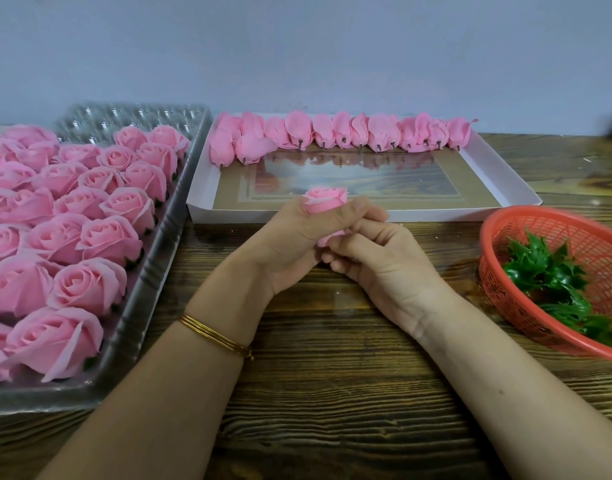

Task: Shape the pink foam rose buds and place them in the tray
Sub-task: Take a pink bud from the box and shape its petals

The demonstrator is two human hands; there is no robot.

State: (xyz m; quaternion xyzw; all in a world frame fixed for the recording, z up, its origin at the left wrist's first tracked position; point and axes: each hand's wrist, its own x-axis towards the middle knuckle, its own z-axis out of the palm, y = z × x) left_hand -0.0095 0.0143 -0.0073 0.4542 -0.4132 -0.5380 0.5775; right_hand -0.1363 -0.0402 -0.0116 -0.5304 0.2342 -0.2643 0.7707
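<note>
A pink foam rose bud (325, 199) is held upright above the wooden table (332, 375). It is clasped in the curled left hand (290, 244), and its base is pinched by the right hand (377, 261) (probably so the soft, matte petals can be worked from below). It is positioned between the ribbed clear tray (152, 271) of rounded roses (90, 285) and the white box (366, 213) of flatter buds (297, 131).
</note>
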